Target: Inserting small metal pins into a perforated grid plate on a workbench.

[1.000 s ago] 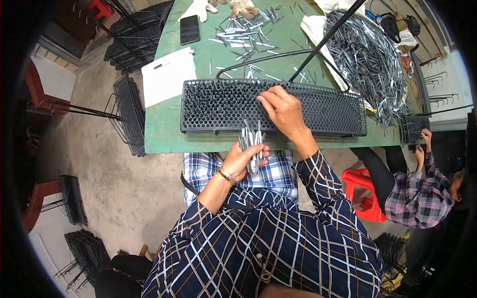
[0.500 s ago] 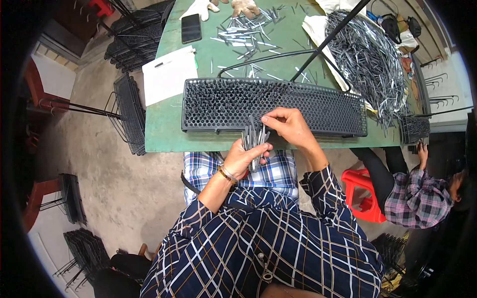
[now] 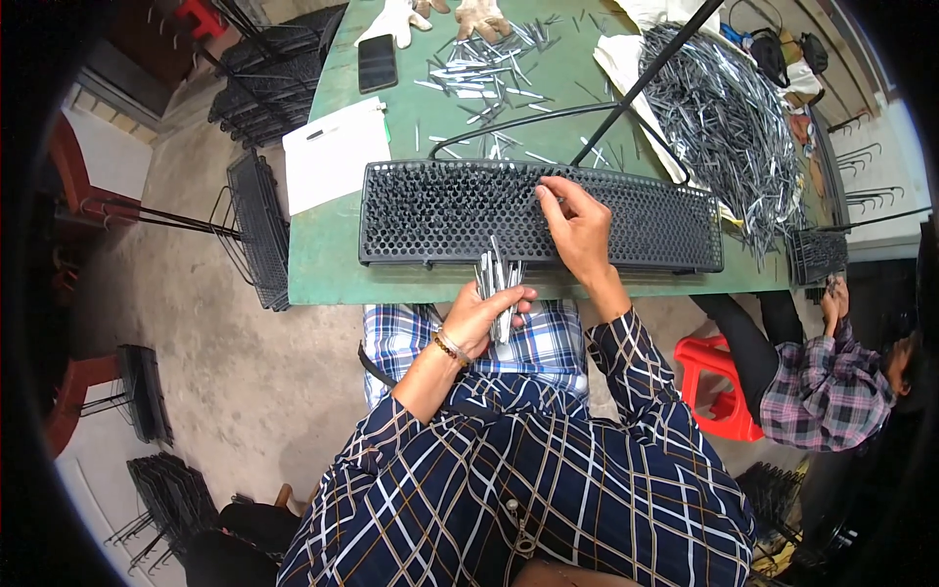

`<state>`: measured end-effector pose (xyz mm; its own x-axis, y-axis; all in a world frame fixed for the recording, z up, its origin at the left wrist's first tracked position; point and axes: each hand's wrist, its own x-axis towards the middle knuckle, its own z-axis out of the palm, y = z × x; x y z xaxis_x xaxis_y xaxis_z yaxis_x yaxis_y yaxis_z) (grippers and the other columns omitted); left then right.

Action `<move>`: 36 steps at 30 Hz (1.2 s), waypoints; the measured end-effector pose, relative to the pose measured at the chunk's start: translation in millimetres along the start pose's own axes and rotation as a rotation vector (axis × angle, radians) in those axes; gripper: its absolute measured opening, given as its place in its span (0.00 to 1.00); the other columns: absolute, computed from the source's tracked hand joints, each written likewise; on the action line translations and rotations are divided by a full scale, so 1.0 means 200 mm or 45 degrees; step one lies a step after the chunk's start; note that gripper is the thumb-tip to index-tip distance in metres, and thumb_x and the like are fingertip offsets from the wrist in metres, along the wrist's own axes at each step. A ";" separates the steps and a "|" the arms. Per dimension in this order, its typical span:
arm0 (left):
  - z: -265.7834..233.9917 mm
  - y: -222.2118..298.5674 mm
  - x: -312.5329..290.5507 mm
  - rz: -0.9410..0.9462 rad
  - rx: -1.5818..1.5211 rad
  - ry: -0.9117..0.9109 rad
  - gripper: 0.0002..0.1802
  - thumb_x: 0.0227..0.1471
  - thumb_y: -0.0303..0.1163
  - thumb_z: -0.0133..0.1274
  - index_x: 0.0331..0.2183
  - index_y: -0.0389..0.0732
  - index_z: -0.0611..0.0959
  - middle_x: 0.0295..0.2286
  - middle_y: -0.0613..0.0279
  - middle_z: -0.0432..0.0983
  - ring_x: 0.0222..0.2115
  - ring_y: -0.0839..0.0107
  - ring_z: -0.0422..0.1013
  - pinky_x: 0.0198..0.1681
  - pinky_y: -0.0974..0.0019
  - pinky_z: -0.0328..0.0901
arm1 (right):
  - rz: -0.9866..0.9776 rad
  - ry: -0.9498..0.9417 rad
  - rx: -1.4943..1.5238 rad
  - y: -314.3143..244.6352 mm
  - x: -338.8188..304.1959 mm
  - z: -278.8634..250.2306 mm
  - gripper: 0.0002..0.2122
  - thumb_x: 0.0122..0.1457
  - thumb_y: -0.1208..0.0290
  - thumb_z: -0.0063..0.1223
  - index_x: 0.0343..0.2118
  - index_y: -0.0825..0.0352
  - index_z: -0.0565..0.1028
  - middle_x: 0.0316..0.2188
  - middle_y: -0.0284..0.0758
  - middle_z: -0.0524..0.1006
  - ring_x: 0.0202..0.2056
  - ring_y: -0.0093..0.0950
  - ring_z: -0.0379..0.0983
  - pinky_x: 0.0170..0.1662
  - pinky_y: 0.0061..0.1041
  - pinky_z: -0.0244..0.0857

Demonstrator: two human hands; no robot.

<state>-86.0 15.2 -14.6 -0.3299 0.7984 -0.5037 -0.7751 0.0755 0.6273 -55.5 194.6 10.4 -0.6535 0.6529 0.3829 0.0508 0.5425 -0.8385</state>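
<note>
A bundle of thin grey metal strips [image 3: 501,279] is gripped in my left hand [image 3: 476,318], just below the near edge of the table. Its upper ends fan out beyond my fingers. Over the middle of a black perforated metal rack [image 3: 646,220], my right hand [image 3: 584,235] has thumb and forefinger pinched close to the holes. Whatever is between those fingertips is too small to make out. Many holes in the left and middle of the rack hold upright dark pieces [image 3: 421,201]; the holes toward its right end look bare.
Behind the rack lie loose strips [image 3: 479,73], a phone [image 3: 377,64], gloves [image 3: 396,20] and white paper [image 3: 337,152] on the green table [image 3: 323,264]. A large sack of strips [image 3: 724,117] stands right. A rod [image 3: 650,78] rises from the rack. Another person [image 3: 822,391] sits right.
My right hand has moved from the bundle's tips up and right, to over the rack's middle. My left hand stays nearly in place. The other person's hands have shifted at the right.
</note>
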 end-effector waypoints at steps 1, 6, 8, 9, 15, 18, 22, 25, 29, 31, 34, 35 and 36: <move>-0.01 0.00 0.00 0.008 -0.023 -0.012 0.09 0.52 0.27 0.52 0.35 0.32 0.77 0.32 0.56 0.77 0.28 0.77 0.73 0.26 0.76 0.69 | -0.082 0.031 -0.023 -0.02 0.00 0.00 0.07 0.52 0.75 0.56 0.34 0.70 0.77 0.25 0.31 0.78 0.18 0.13 0.66 0.20 0.14 0.59; 0.00 0.01 0.00 0.003 -0.073 0.024 0.08 0.50 0.26 0.54 0.34 0.33 0.77 0.31 0.56 0.77 0.28 0.75 0.73 0.26 0.74 0.71 | -0.208 0.019 -0.124 -0.01 0.00 0.00 0.07 0.50 0.77 0.57 0.33 0.69 0.77 0.28 0.35 0.78 0.21 0.20 0.72 0.23 0.17 0.64; 0.02 0.02 -0.02 0.016 -0.066 0.038 0.08 0.50 0.25 0.54 0.34 0.33 0.77 0.31 0.56 0.77 0.28 0.74 0.73 0.27 0.74 0.71 | -0.323 -0.003 -0.197 0.02 0.00 0.00 0.07 0.50 0.77 0.57 0.33 0.68 0.77 0.28 0.35 0.77 0.23 0.23 0.73 0.24 0.19 0.65; 0.02 0.01 -0.02 0.029 -0.072 0.061 0.08 0.49 0.25 0.54 0.34 0.33 0.77 0.31 0.57 0.77 0.28 0.74 0.74 0.27 0.73 0.71 | -0.436 -0.039 -0.269 0.03 -0.01 0.00 0.06 0.49 0.77 0.58 0.32 0.68 0.77 0.29 0.36 0.76 0.25 0.26 0.74 0.25 0.20 0.66; -0.01 0.01 -0.02 0.020 -0.058 0.049 0.09 0.49 0.25 0.55 0.35 0.34 0.77 0.30 0.58 0.76 0.28 0.74 0.74 0.27 0.73 0.71 | -0.451 -0.107 -0.443 -0.02 -0.03 -0.01 0.06 0.50 0.75 0.57 0.32 0.67 0.77 0.31 0.37 0.72 0.24 0.27 0.71 0.25 0.24 0.64; -0.01 0.02 -0.03 0.037 -0.029 0.028 0.09 0.49 0.25 0.54 0.36 0.34 0.77 0.30 0.58 0.76 0.28 0.74 0.73 0.27 0.74 0.71 | -0.054 -0.343 0.014 -0.08 -0.06 -0.04 0.07 0.52 0.74 0.57 0.33 0.69 0.78 0.30 0.32 0.72 0.24 0.18 0.67 0.25 0.17 0.61; 0.02 0.05 -0.05 0.077 0.088 -0.092 0.09 0.51 0.27 0.54 0.35 0.34 0.77 0.30 0.59 0.76 0.28 0.75 0.73 0.27 0.74 0.69 | 0.264 -0.750 0.389 -0.09 -0.08 -0.03 0.09 0.54 0.69 0.56 0.33 0.71 0.78 0.29 0.30 0.74 0.24 0.14 0.66 0.26 0.14 0.60; 0.02 0.05 -0.05 0.062 0.134 -0.132 0.09 0.51 0.27 0.53 0.36 0.35 0.76 0.30 0.60 0.76 0.28 0.77 0.72 0.27 0.74 0.69 | 0.487 -0.644 0.498 -0.10 -0.08 -0.06 0.09 0.55 0.69 0.55 0.33 0.70 0.78 0.24 0.28 0.75 0.22 0.14 0.65 0.25 0.13 0.59; -0.04 0.00 -0.02 0.019 0.014 -0.084 0.08 0.51 0.27 0.53 0.35 0.35 0.78 0.30 0.60 0.76 0.27 0.77 0.71 0.27 0.75 0.68 | 0.422 -0.294 0.343 -0.11 -0.04 -0.05 0.08 0.55 0.70 0.55 0.34 0.70 0.78 0.24 0.28 0.76 0.22 0.13 0.67 0.24 0.13 0.60; -0.05 0.00 -0.01 0.003 0.015 -0.063 0.08 0.50 0.27 0.54 0.35 0.35 0.78 0.31 0.59 0.77 0.29 0.77 0.73 0.27 0.75 0.69 | 0.269 -0.192 0.277 -0.08 -0.03 -0.01 0.08 0.55 0.71 0.55 0.34 0.70 0.78 0.24 0.28 0.76 0.22 0.14 0.68 0.24 0.14 0.61; -0.04 0.00 -0.01 0.023 0.001 -0.009 0.09 0.50 0.26 0.55 0.35 0.34 0.78 0.32 0.58 0.77 0.29 0.76 0.73 0.28 0.76 0.69 | 0.047 -0.102 0.131 -0.06 -0.03 0.04 0.07 0.54 0.74 0.56 0.34 0.70 0.77 0.25 0.30 0.77 0.23 0.14 0.69 0.25 0.14 0.61; -0.03 0.00 -0.01 0.027 0.000 -0.007 0.09 0.50 0.26 0.55 0.35 0.34 0.78 0.32 0.58 0.77 0.29 0.76 0.73 0.28 0.76 0.69 | -0.020 -0.107 0.047 -0.07 -0.02 0.05 0.07 0.53 0.75 0.56 0.35 0.70 0.77 0.25 0.31 0.77 0.24 0.14 0.69 0.25 0.14 0.62; -0.02 0.01 -0.02 0.015 0.009 0.011 0.09 0.50 0.26 0.54 0.35 0.34 0.78 0.32 0.57 0.77 0.29 0.77 0.73 0.29 0.76 0.70 | -0.049 -0.122 0.050 -0.06 -0.02 0.06 0.06 0.52 0.75 0.56 0.33 0.70 0.77 0.26 0.34 0.77 0.24 0.18 0.71 0.26 0.16 0.63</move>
<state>-88.3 10.5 -13.4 -0.3437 0.7939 -0.5016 -0.7673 0.0704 0.6374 -62.3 179.0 14.9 -0.7235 0.5778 0.3778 -0.0042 0.5436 -0.8393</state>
